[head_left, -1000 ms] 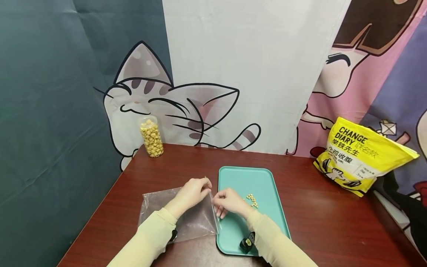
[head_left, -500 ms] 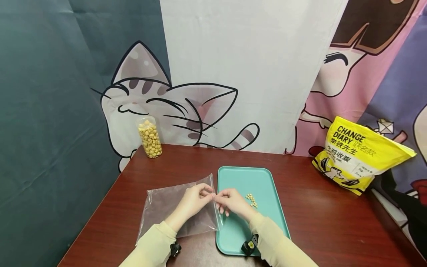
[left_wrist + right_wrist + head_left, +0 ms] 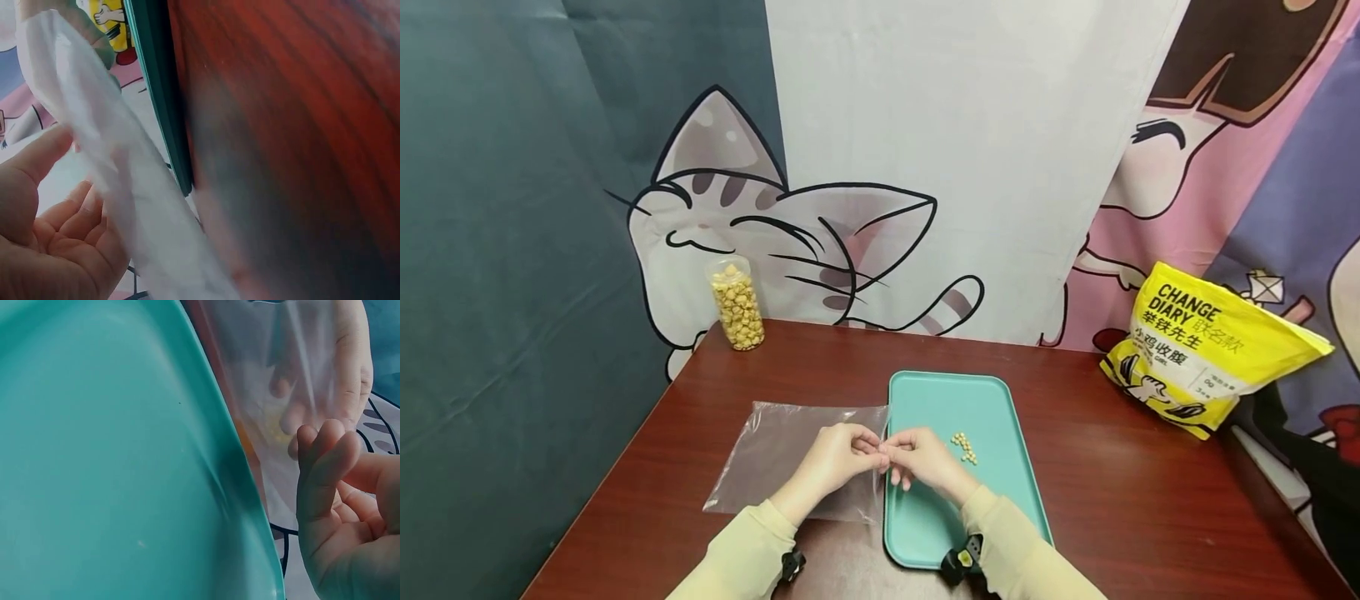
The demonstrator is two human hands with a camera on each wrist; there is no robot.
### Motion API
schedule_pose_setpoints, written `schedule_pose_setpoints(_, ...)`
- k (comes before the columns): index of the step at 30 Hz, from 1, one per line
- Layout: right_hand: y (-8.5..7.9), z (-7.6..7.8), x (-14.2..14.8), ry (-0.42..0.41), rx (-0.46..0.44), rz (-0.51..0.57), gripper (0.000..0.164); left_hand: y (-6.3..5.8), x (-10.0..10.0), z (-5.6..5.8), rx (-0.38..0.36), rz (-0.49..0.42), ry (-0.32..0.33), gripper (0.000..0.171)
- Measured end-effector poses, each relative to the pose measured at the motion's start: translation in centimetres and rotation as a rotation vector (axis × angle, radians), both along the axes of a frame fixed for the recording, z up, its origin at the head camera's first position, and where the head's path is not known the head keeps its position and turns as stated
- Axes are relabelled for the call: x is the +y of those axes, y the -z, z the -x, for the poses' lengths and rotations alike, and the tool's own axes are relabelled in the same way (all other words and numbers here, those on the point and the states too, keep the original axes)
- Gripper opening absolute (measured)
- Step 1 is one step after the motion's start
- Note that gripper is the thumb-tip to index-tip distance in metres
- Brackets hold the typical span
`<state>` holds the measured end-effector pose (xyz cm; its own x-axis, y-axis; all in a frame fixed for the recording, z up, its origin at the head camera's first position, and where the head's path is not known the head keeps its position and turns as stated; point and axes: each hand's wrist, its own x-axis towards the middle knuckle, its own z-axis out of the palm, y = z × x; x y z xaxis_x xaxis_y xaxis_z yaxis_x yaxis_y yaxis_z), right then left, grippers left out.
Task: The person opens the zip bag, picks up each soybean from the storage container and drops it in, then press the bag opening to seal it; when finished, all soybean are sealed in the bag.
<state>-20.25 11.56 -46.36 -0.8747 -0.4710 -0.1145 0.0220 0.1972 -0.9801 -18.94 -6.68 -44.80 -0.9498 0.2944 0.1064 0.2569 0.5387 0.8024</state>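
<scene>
In the head view, a clear plastic bag lies at a slant on the table, its right end beside the teal tray. My left hand pinches the bag's right edge between thumb and fingertips. At the same edge, the fingertips of my right hand meet those of the left and pinch the film. The left wrist view shows the bag's film standing up past the left fingers. From the right wrist, the left hand appears partly through the bag. Several small pale yellow pellets lie on the tray.
A clear jar of yellow popcorn-like pieces stands at the table's back left corner. On the right leans a large yellow pouch with printed lettering. Printed cloth hangs behind the brown table.
A second ago the hands were slightly apart at the bag's edge; now their fingertips meet there. The bag's far right corner, raised half a second ago, has dropped, and the bag has turned slightly.
</scene>
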Motion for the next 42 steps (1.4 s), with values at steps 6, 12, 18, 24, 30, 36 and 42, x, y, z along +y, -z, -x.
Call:
schedule_pose_setpoints(6,-0.2,-0.2,0.0,-0.026,0.032,-0.026,0.02,-0.3,0.4,-0.3,0.063,0.068,-0.006,0.01)
schedule_pose_setpoints(12,-0.2,-0.3,0.1,-0.054,0.077,-0.097,0.021,-0.5,0.8,-0.9,0.177,0.144,-0.052,0.007)
schedule_pose_setpoints(18,-0.3,-0.7,-0.1,-0.043,0.11,-0.152,0.023,-0.5,1.3,-1.3,0.255,0.211,-0.125,0.005)
schedule_pose_setpoints(24,-0.4,-0.9,-0.3,0.006,0.152,-0.173,0.023,-0.8,1.6,-1.6,0.294,0.281,-0.173,0.009)
schedule_pose_setpoints(30,-0.7,-1.0,-0.6,0.016,0.198,-0.205,0.021,-1.1,1.6,-1.9,0.34,0.311,-0.185,0.011)
schedule_pose_setpoints(36,-1.1,-1.1,-0.9,0.017,0.245,-0.247,0.021,-1.0,1.7,-2.1,0.387,0.328,-0.193,0.012)
schedule_pose_setpoints(42,-1.1,-1.0,-1.0,0.036,0.288,-0.276,0.022,-1.0,1.7,-2.0,0.397,0.322,-0.199,0.014)
